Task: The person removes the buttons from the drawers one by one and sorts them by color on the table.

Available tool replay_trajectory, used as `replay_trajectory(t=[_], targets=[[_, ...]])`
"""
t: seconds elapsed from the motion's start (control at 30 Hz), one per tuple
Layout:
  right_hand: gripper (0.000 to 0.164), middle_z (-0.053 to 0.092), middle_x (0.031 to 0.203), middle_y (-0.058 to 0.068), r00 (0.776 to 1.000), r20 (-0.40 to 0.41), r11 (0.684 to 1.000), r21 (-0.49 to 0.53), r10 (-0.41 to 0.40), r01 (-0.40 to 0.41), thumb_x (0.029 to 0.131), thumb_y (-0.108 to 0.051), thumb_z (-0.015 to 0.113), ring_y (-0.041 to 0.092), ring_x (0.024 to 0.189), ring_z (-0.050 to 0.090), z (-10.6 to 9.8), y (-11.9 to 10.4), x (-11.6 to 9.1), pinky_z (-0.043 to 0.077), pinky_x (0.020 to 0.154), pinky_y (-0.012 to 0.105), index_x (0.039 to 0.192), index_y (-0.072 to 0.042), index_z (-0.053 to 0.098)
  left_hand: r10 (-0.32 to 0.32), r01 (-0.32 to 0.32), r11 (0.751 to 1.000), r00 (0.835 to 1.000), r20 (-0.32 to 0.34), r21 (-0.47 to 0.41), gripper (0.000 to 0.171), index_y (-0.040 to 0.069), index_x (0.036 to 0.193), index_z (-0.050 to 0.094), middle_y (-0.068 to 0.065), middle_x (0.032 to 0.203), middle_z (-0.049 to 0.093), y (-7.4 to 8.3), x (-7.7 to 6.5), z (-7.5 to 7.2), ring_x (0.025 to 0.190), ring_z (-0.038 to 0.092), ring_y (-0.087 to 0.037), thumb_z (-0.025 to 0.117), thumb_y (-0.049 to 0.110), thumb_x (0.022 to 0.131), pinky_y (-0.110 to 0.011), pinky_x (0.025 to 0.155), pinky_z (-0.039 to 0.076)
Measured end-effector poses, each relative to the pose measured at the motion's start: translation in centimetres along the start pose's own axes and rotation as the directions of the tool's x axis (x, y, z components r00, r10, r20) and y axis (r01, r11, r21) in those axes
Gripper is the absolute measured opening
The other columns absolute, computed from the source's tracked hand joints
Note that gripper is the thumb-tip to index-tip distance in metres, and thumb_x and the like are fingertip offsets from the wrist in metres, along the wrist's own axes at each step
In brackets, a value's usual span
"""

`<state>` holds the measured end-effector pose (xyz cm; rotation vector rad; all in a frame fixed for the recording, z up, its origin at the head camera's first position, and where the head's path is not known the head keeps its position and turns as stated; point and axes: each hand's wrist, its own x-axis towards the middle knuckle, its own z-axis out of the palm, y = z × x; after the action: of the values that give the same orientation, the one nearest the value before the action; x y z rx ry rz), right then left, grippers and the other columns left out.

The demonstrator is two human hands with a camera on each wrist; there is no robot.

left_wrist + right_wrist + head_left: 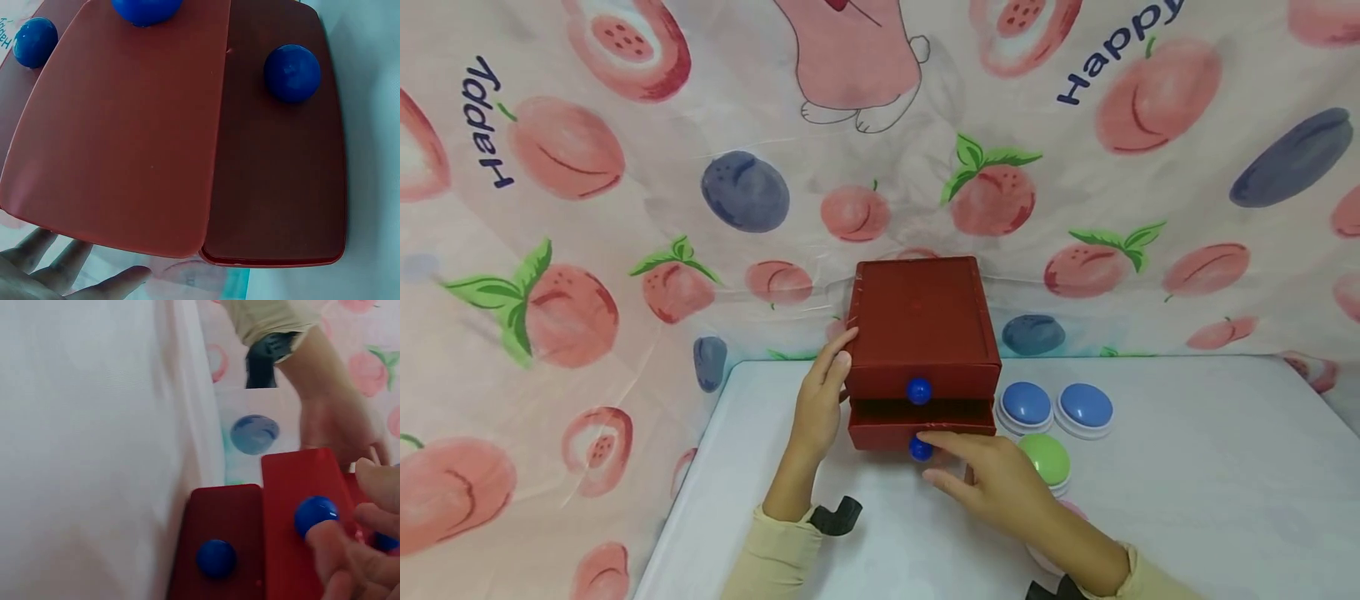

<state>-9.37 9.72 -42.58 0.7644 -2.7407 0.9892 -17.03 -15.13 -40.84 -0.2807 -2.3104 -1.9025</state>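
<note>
A red drawer box (917, 312) with round blue knobs stands against the patterned cloth. Its middle drawer (119, 137) is pulled partway out, while the top drawer front (880, 382) and bottom drawer (278, 181) sit further back. My left hand (817, 408) rests along the box's left side, fingers straight. At the middle drawer's knob (317, 515) is my right hand (1000, 483), its index fingertip touching the knob's top edge. The thumb is spread below and overlaps the knob in the right wrist view.
Right of the box are two blue push buttons (1027, 404) and a green button (1047, 460). A pink button (1041, 557) is partly hidden under my right forearm. The white table (1210, 483) meets the fruit-patterned cloth (865, 183) behind and at left.
</note>
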Motion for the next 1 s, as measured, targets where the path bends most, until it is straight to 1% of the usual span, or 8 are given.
replay_trajectory(t=[0.1, 0.17, 0.23, 0.47, 0.6, 0.7, 0.87, 1.0], targets=[[0.040, 0.068, 0.083, -0.014, 1.000, -0.003, 0.999, -0.033, -0.001, 0.000, 0.089, -0.043, 0.077, -0.004, 0.059, 0.046, 1.0, 0.1, 0.4, 0.045, 0.056, 0.016, 0.127, -0.028, 0.073, 0.003, -0.003, 1.000, 1.000, 0.006, -0.002, 0.042, 0.041, 0.148, 0.050, 0.003, 0.158, 0.044, -0.1, 0.0, 0.0, 0.137, 0.050, -0.031, 0.042, 0.048, 0.108, -0.065, 0.101, 0.048], [0.038, 0.070, 0.087, -0.014, 0.999, -0.036, 1.000, -0.030, -0.009, 0.008, 0.087, -0.039, 0.081, -0.002, 0.061, 0.047, 1.5, 0.1, 0.7, 0.045, 0.058, 0.016, 0.123, -0.027, 0.075, 0.004, -0.004, 1.000, 1.000, 0.005, 0.000, 0.042, 0.041, 0.148, 0.050, 0.003, 0.157, 0.045, -0.2, 0.0, 0.1, 0.137, 0.051, -0.031, 0.041, 0.049, 0.107, -0.065, 0.101, 0.048], [0.036, 0.070, 0.087, -0.014, 0.998, -0.061, 1.000, -0.012, -0.003, 0.003, 0.085, -0.035, 0.083, -0.001, 0.062, 0.047, 1.8, 0.0, 0.8, 0.044, 0.058, 0.017, 0.119, -0.026, 0.077, 0.003, -0.003, 1.000, 1.000, 0.003, 0.001, 0.042, 0.042, 0.147, 0.050, 0.003, 0.157, 0.045, -0.2, 0.0, 0.1, 0.137, 0.051, -0.031, 0.041, 0.049, 0.107, -0.066, 0.100, 0.048], [0.032, 0.076, 0.094, -0.015, 0.992, -0.081, 0.995, 0.034, 0.100, -0.097, 0.079, -0.030, 0.088, -0.002, 0.060, 0.044, 2.3, 0.0, 1.4, 0.040, 0.051, 0.018, 0.110, -0.028, 0.080, 0.003, -0.003, 1.000, 1.000, 0.005, -0.003, 0.042, 0.041, 0.148, 0.050, 0.003, 0.158, 0.044, -0.2, 0.0, 0.0, 0.138, 0.049, -0.032, 0.041, 0.049, 0.107, -0.067, 0.101, 0.048], [0.030, 0.078, 0.096, -0.014, 0.987, -0.095, 0.991, 0.044, 0.133, -0.129, 0.077, -0.027, 0.089, -0.001, 0.059, 0.045, 2.2, 0.0, 1.9, 0.041, 0.050, 0.018, 0.106, -0.028, 0.082, 0.006, -0.006, 1.000, 1.000, 0.005, -0.001, 0.042, 0.041, 0.148, 0.050, 0.004, 0.158, 0.044, -0.2, 0.0, 0.0, 0.138, 0.050, -0.031, 0.042, 0.049, 0.107, -0.066, 0.101, 0.048], [0.030, 0.079, 0.096, -0.012, 0.983, -0.094, 0.987, 0.053, 0.156, -0.151, 0.076, -0.026, 0.090, -0.003, 0.061, 0.051, 2.1, -0.1, 2.2, 0.044, 0.052, 0.017, 0.105, -0.029, 0.082, 0.009, -0.009, 1.000, 1.000, 0.005, -0.002, 0.042, 0.042, 0.147, 0.050, 0.004, 0.158, 0.044, -0.2, 0.0, 0.0, 0.138, 0.049, -0.031, 0.041, 0.049, 0.108, -0.066, 0.101, 0.048], [0.030, 0.079, 0.093, -0.012, 0.980, -0.095, 0.984, 0.045, 0.175, -0.172, 0.076, -0.026, 0.090, -0.004, 0.070, 0.064, 2.0, -0.2, 2.8, 0.051, 0.059, 0.015, 0.104, -0.030, 0.081, 0.006, -0.006, 1.000, 1.000, 0.004, 0.005, 0.042, 0.042, 0.148, 0.050, 0.004, 0.158, 0.044, -0.1, 0.0, 0.0, 0.138, 0.049, -0.031, 0.041, 0.049, 0.108, -0.066, 0.101, 0.048], [0.028, 0.079, 0.089, -0.012, 0.977, -0.117, 0.984, 0.000, 0.176, -0.177, 0.077, -0.028, 0.090, 0.000, 0.070, 0.066, 1.9, 0.0, 3.5, 0.049, 0.057, 0.017, 0.103, -0.031, 0.081, 0.009, -0.009, 1.000, 1.000, 0.002, 0.010, 0.041, 0.041, 0.148, 0.050, 0.004, 0.157, 0.045, 0.1, 0.0, 0.0, 0.137, 0.050, -0.030, 0.040, 0.049, 0.108, -0.064, 0.100, 0.049]])
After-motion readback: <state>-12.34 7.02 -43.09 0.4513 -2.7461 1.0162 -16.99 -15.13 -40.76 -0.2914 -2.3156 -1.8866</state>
